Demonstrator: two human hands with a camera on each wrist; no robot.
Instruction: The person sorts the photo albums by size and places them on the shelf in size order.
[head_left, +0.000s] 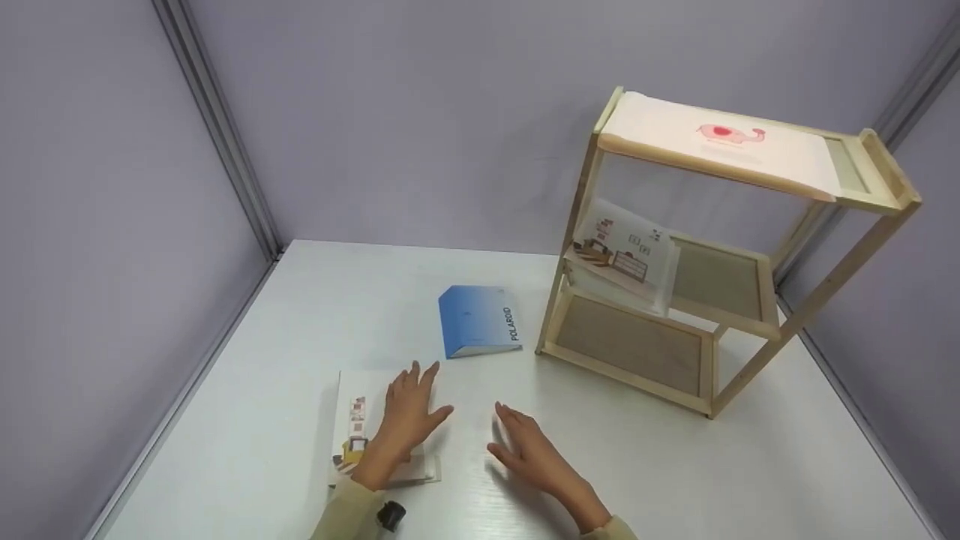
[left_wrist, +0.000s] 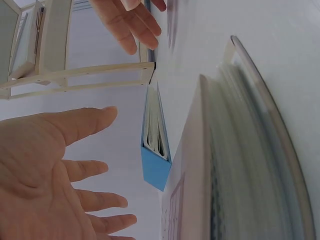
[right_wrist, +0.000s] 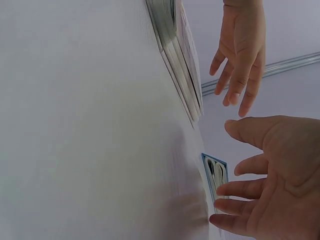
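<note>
A thick white album (head_left: pixel 367 405) with a yellow and pink cartoon print lies flat at the near left. Over it hovers my left hand (head_left: pixel 407 412), fingers spread and holding nothing; part of the cover is hidden beneath it. The left wrist view shows the album's page edges (left_wrist: pixel 245 150) close up, apart from the left palm (left_wrist: pixel 45 175). To the right of the album, my right hand (head_left: pixel 531 454) hangs over the bare white tabletop with its fingers extended, also holding nothing. Farther back sits a blue album (head_left: pixel 480 319) marked POLAROID, touched by neither hand.
On the right stands a light wooden rack (head_left: pixel 817 307) with several levels. A white cloth (head_left: pixel 667 124) with a pink elephant drapes its top. Another printed album (head_left: pixel 622 255) leans tilted on its middle shelf. Pale walls (head_left: pixel 420 135) enclose the white table (head_left: pixel 360 300).
</note>
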